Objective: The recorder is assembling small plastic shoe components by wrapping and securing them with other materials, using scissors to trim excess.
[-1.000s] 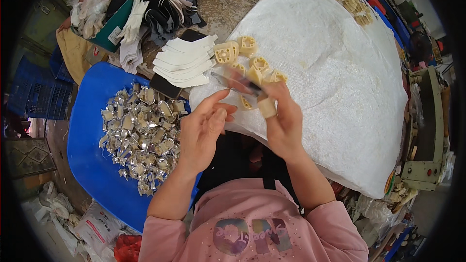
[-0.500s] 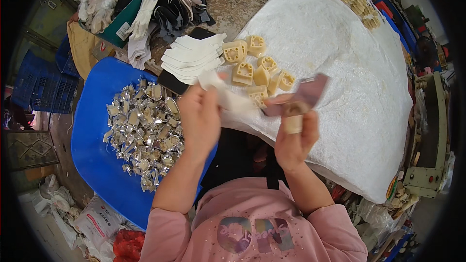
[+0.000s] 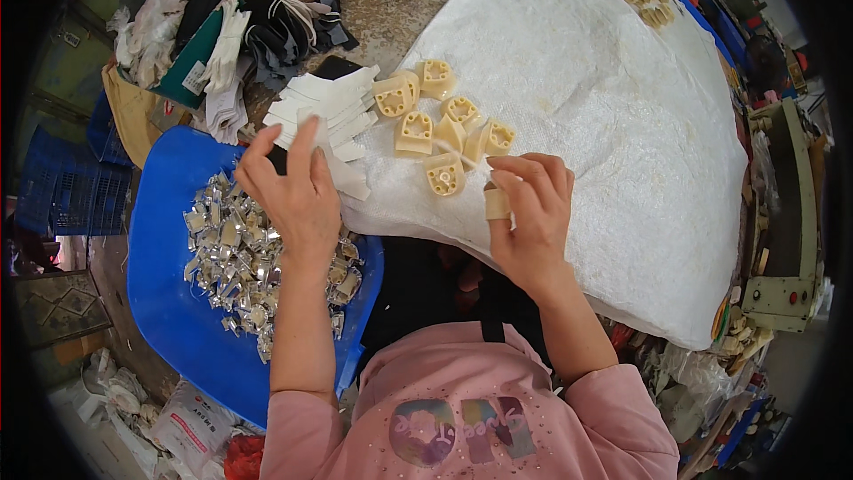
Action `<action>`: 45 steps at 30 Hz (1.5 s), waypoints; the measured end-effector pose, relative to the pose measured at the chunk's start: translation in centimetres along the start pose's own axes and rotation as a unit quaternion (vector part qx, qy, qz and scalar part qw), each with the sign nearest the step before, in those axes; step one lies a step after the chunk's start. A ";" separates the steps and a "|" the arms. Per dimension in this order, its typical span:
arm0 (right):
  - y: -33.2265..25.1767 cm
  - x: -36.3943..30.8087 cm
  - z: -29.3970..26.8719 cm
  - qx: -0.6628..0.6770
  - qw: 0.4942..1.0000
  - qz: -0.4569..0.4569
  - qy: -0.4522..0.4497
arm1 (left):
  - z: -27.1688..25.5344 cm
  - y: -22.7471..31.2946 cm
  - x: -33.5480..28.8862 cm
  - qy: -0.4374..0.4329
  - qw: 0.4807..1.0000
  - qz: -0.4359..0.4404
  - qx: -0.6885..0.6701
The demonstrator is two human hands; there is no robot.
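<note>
Head view: curved white strips [image 3: 327, 104], left grip [image 3: 300, 200] spread nearby; right grip [image 3: 538, 227], hold unclear.

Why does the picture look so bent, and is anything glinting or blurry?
Head view: edges bend toward a dark rim, as a wide fisheye lens does; head view: bright glints dot the silvery pieces in the blue tub; head view: the left hand seems slightly soft.

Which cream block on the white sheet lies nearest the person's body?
The front block: it sits lowest in the picture, while the other blocks lie farther up the white sheet.
</note>
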State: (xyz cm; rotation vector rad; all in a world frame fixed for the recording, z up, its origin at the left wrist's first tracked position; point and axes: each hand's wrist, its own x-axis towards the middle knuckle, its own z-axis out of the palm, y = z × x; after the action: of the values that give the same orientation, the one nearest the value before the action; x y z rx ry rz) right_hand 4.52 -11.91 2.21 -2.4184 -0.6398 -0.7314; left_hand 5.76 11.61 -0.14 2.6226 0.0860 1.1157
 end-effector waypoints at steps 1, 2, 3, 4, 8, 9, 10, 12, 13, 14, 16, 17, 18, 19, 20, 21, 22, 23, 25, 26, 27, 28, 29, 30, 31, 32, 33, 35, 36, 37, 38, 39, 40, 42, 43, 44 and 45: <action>-0.2 -0.1 0.2 -0.008 1.000 -0.011 -0.001 | -0.2 0.3 -0.4 -0.004 0.999 0.036 -0.041; -0.5 -0.1 0.3 -0.016 1.000 -0.023 -0.002 | -0.3 0.5 -0.7 -0.007 0.994 0.071 -0.082; -0.9 0.0 0.5 -0.022 0.999 -0.023 -0.013 | -0.5 1.1 -1.2 -0.008 0.994 0.070 -0.080; -1.2 0.1 0.5 -0.019 0.999 -0.024 -0.014 | -0.6 2.0 -1.7 -0.019 0.990 0.078 -0.117; -1.4 0.0 0.9 -0.007 0.998 -0.029 -0.049 | 0.4 1.3 -1.9 -0.026 0.983 -0.005 -0.180; -1.3 -0.1 0.9 0.001 0.999 -0.022 -0.049 | 0.2 1.2 -1.4 -0.026 0.984 -0.007 -0.177; -1.2 -0.2 1.0 0.008 0.999 -0.015 -0.049 | -0.3 1.3 -0.7 -0.025 0.974 -0.071 -0.214; -1.0 -0.3 1.2 0.021 0.999 -0.013 -0.048 | 0.2 0.5 0.4 -0.019 0.960 -0.136 -0.244; -1.2 -0.2 1.3 0.026 0.999 -0.011 -0.046 | 1.0 -0.6 0.7 -0.011 0.949 -0.185 -0.257; -1.4 -0.1 1.3 0.032 0.999 -0.009 -0.044 | 1.5 -1.6 0.8 -0.001 0.935 -0.233 -0.269; -1.2 -0.2 1.4 0.034 0.998 -0.012 -0.042 | 1.9 -2.3 0.5 -0.064 0.919 -0.291 -0.257; -1.1 -0.2 1.4 0.033 0.998 -0.011 -0.043 | 1.9 -2.2 0.3 -0.039 0.967 -0.196 -0.158; -1.1 -0.2 1.3 0.031 0.998 -0.009 -0.045 | 1.8 -2.1 0.1 -0.016 0.994 -0.098 -0.056; -1.0 -0.2 1.2 0.032 0.998 -0.010 -0.046 | 1.7 -2.2 -0.1 -0.006 0.994 -0.088 -0.059; -1.0 -0.2 1.2 0.028 0.999 -0.010 -0.044 | 1.5 -2.1 -0.2 -0.006 0.994 -0.088 -0.057; -1.0 -0.2 1.2 0.024 0.999 -0.011 -0.042 | 1.3 -2.0 -0.2 0.011 0.999 -0.030 -0.009; -1.1 -0.1 1.2 0.025 0.999 -0.011 -0.043 | 1.0 -1.9 -0.1 0.029 0.998 0.029 0.039; -1.2 0.0 1.1 0.015 0.999 -0.012 -0.041 | 0.4 -1.4 -0.2 0.029 0.998 0.028 0.041; -1.2 0.2 0.9 -0.003 0.999 -0.007 -0.039 | -0.8 0.2 -0.7 -0.030 0.998 0.003 -0.047; -1.4 0.4 1.0 -0.036 0.999 -0.025 -0.030 | -1.2 0.8 -1.3 -0.092 0.980 0.003 -0.179; -1.7 0.5 1.3 -0.064 0.997 -0.044 -0.021 | -2.0 1.5 -2.0 -0.150 0.941 0.002 -0.302; -2.2 0.6 1.5 -0.063 0.997 -0.045 -0.021 | -2.9 2.4 -2.8 -0.255 0.885 -0.067 -0.385; -2.7 0.7 1.8 -0.067 0.995 -0.065 -0.038 | -3.5 3.4 -3.3 -0.353 0.805 -0.133 -0.458; -3.3 0.8 2.1 -0.070 0.992 -0.087 -0.055 | -3.4 4.0 -3.9 -0.351 0.806 -0.134 -0.458; -3.7 0.6 2.5 -0.051 0.990 -0.101 -0.087 | -2.9 4.4 -4.5 -0.322 0.758 -0.251 -0.509; -4.0 0.7 2.5 -0.050 0.990 -0.102 -0.087 | -2.8 4.6 -4.9 -0.287 0.695 -0.364 -0.550; -4.0 0.8 2.4 -0.004 0.992 -0.076 -0.098 | -2.8 4.8 -4.5 -0.231 0.650 -0.418 -0.591; -3.4 0.9 2.5 0.017 0.996 -0.031 -0.084 | -2.9 4.2 -4.2 -0.194 0.611 -0.436 -0.632; -2.7 0.7 3.2 0.016 0.996 -0.029 -0.084 | -2.9 3.8 -4.3 -0.159 0.570 -0.453 -0.667; -2.0 0.5 3.9 -0.040 0.994 -0.026 -0.099 | -2.7 3.3 -4.3 -0.164 0.557 -0.442 -0.684; -1.6 0.4 4.1 -0.096 0.989 -0.023 -0.114 | -2.8 3.4 -4.2 -0.169 0.555 -0.440 -0.686; -1.9 0.4 4.1 -0.089 0.990 -0.031 -0.102 | -3.0 3.5 -4.1 -0.155 0.555 -0.435 -0.692; -1.6 -0.1 4.4 -0.090 0.990 -0.029 -0.102 | -3.1 3.5 -4.0 -0.140 0.554 -0.429 -0.699; -0.7 -1.4 5.0 0.037 0.994 -0.003 -0.101 | -3.1 3.2 -4.1 -0.138 0.531 -0.423 -0.721; -0.7 -1.9 4.6 0.035 0.994 -0.002 -0.102 | -3.1 3.3 -4.0 -0.134 0.499 -0.444 -0.732; -0.8 -2.3 4.1 0.090 0.992 0.041 -0.082 | -3.1 3.4 -4.0 -0.130 0.467 -0.464 -0.742; -0.8 -2.7 3.7 0.145 0.984 0.085 -0.060 | -3.2 3.6 -4.0 -0.132 0.464 -0.465 -0.742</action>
State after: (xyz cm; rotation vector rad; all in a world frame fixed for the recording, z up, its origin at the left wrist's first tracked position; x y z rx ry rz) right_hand 3.40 -9.82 -1.76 -2.2236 -0.5376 -0.3941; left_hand 0.44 8.28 0.21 0.7232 0.2676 0.0294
